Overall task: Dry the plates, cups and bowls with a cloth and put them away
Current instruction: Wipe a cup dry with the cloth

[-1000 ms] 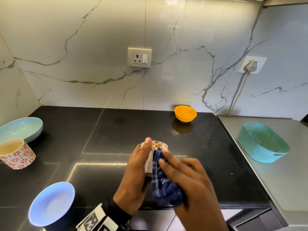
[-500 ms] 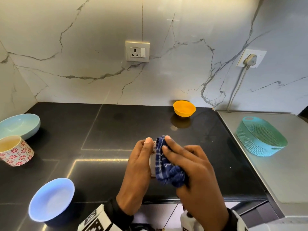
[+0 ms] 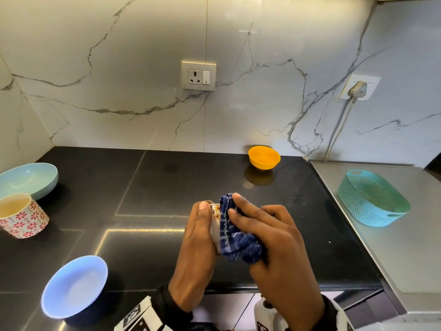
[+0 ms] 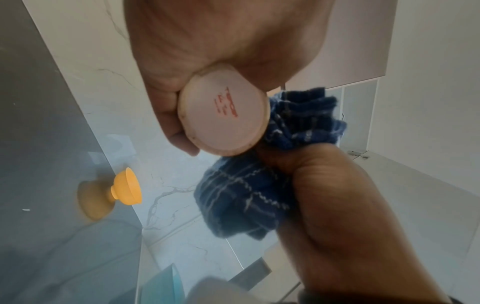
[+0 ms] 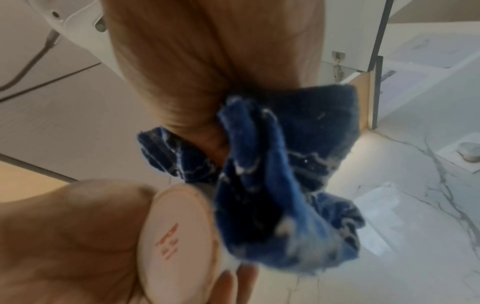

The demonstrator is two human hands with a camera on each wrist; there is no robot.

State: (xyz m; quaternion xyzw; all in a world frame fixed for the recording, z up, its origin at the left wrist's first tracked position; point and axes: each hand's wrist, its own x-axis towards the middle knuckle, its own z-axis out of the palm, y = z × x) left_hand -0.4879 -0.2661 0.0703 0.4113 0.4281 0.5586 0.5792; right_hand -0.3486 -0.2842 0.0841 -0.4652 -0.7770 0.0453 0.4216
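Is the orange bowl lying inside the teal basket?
No. The orange bowl stands on the black counter near the wall, well apart from the teal basket on the steel surface.

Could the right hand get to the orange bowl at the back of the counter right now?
Probably not straight away: the right hand grips the blue cloth against the cup. The black counter between it and the orange bowl lies bare, so the path looks free.

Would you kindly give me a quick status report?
Left hand holds cup. Right hand presses blue cloth against its side. Nothing in the way.
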